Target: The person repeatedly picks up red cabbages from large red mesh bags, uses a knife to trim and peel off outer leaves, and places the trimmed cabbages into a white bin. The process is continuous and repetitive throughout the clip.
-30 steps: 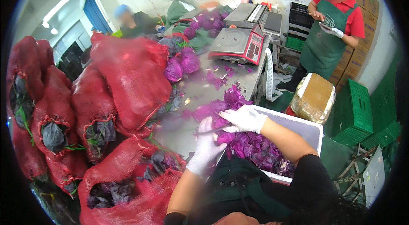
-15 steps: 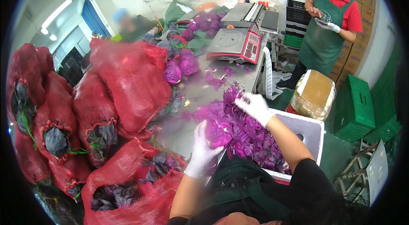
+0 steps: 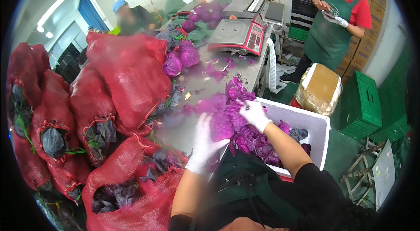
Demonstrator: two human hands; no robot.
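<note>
My left hand [image 3: 204, 143], in a white glove, is wrapped round the near left side of a red cabbage [image 3: 222, 127] just above the metal table. Close to the cabbage's right side is my gloved right hand [image 3: 256, 116], its fingers curled together among the loose purple leaves. A small dark spot shows at those fingers, but what they grip is too small to make out. Torn cabbage leaves [image 3: 258, 145] heap up beneath my right forearm. They spill into a white foam box [image 3: 321, 137] on the right.
Red mesh sacks [image 3: 131, 78] of cabbages crowd the left. Trimmed cabbages [image 3: 189, 55] and a red-edged scale [image 3: 238, 36] stand on the metal table [image 3: 175, 137]. A person in a green apron [image 3: 328, 43] stands by green crates [image 3: 361, 104]; another person [image 3: 133, 19] is behind the sacks.
My right hand has come down and left, nearer the cabbage. My left hand keeps its hold. The whole view has shifted slightly, and more of the foam box's inside shows.
</note>
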